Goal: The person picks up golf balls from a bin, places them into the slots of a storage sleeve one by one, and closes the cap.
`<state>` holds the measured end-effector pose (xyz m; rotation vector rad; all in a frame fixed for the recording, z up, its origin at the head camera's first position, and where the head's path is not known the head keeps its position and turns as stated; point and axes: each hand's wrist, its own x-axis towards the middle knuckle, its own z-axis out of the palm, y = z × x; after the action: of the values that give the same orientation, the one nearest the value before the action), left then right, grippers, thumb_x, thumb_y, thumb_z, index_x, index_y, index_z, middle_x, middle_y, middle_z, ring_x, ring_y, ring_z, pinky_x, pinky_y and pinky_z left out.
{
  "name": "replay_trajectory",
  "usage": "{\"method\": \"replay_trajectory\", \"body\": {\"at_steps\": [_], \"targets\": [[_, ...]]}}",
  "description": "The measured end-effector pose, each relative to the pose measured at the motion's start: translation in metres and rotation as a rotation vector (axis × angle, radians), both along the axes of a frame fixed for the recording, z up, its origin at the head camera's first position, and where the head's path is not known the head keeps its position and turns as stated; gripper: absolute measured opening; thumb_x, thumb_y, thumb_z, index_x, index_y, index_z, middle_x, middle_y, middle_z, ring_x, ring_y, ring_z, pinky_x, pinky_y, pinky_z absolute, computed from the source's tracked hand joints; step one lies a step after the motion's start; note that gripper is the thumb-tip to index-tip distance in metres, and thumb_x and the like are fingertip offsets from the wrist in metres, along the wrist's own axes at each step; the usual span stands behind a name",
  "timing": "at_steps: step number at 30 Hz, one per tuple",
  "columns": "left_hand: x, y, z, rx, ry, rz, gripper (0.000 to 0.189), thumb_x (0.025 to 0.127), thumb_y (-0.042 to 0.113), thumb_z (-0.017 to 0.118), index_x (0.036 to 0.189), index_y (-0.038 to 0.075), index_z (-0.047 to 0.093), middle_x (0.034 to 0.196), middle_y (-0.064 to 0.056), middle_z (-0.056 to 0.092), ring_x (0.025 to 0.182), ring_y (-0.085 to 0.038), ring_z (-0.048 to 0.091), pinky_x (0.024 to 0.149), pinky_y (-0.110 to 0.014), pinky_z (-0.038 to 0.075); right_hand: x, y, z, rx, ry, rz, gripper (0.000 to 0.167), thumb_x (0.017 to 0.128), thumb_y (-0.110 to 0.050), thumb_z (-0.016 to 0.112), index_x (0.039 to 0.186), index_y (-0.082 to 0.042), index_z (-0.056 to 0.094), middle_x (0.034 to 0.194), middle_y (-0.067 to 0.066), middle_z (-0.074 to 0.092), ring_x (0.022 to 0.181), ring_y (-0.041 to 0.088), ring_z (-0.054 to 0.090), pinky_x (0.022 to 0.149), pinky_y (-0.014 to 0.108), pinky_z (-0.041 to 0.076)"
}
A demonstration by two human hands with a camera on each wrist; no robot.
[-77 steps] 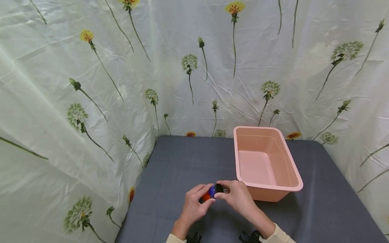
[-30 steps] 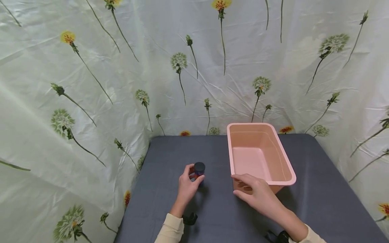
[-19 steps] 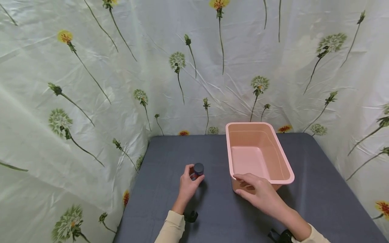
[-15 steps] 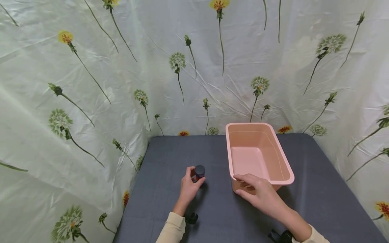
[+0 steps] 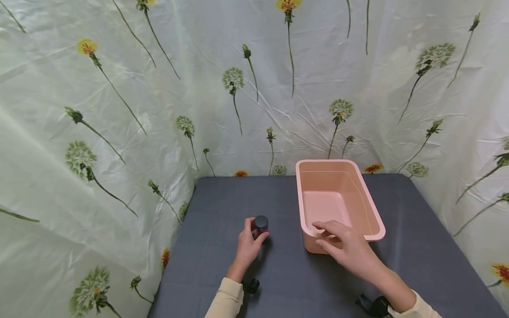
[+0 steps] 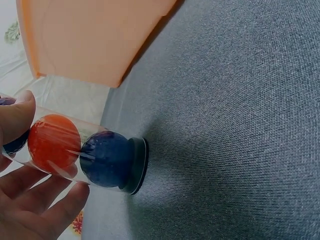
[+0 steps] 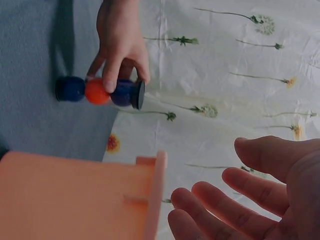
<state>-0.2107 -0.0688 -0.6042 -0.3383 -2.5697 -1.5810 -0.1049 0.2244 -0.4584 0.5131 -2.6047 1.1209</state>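
A clear tube (image 5: 261,224) with black end caps stands upright over the dark cloth, gripped near its top by my left hand (image 5: 247,248). Inside it, in the left wrist view, an orange ball (image 6: 54,145) sits between two dark blue balls, the lower blue ball (image 6: 106,159) resting by the bottom cap (image 6: 138,166). That cap is at or just above the cloth; I cannot tell which. My right hand (image 5: 354,252) holds nothing and hovers by the near left corner of the pink bin (image 5: 301,198), its fingers loosely bent.
The bin stands right of the tube on a table covered in dark grey cloth (image 5: 222,203); nothing shows inside it. A white curtain (image 5: 167,88) with printed dandelions hangs behind and along the left. Black wrist cameras sit on both forearms.
Earlier both hands held the tube tilted near the bin's front. The right hand has let go and moved right; the left hand has carried the tube leftward and turned it upright.
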Motion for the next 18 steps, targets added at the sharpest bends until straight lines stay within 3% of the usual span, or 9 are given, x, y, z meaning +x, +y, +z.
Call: {"method": "replay_trajectory", "body": {"at_steps": [6,12,15,18], "targets": [[-0.003,-0.001,0.0,-0.023,-0.007,0.013,0.051,0.095,0.019,0.078,0.135,0.017,0.046,0.131,-0.018,0.069,0.12,-0.036,0.071,0.094,-0.046,0.061,-0.002,0.017,0.008,0.044,0.063,-0.053,0.043,0.091,-0.014,0.081,0.132,-0.022,0.07,0.123,-0.002,0.074,0.094,0.01,0.073,0.078,0.032,0.064],[-0.005,0.001,-0.002,-0.046,0.006,0.011,0.053,0.094,0.018,0.079,0.136,0.017,0.046,0.131,-0.016,0.07,0.123,-0.034,0.07,0.096,-0.046,0.06,-0.003,0.045,0.018,0.15,0.204,-0.2,0.046,0.087,-0.011,0.084,0.13,-0.021,0.072,0.113,0.0,0.078,0.088,0.01,0.071,0.076,0.015,0.056],[-0.004,0.002,-0.003,-0.053,0.016,0.009,0.054,0.093,0.018,0.079,0.136,0.017,0.046,0.13,-0.015,0.07,0.122,-0.034,0.07,0.096,-0.046,0.06,-0.005,0.062,0.024,0.215,0.272,-0.286,0.047,0.084,-0.01,0.085,0.129,-0.016,0.073,0.111,0.004,0.077,0.089,0.019,0.072,0.07,0.025,0.057],[-0.003,0.002,-0.003,-0.055,0.029,0.004,0.054,0.093,0.018,0.08,0.135,0.015,0.046,0.129,-0.016,0.071,0.12,-0.034,0.07,0.094,-0.046,0.061,-0.006,0.085,0.027,0.269,0.271,-0.353,0.049,0.085,-0.012,0.084,0.132,-0.012,0.07,0.119,0.013,0.073,0.099,0.032,0.071,0.071,0.05,0.058]]}}
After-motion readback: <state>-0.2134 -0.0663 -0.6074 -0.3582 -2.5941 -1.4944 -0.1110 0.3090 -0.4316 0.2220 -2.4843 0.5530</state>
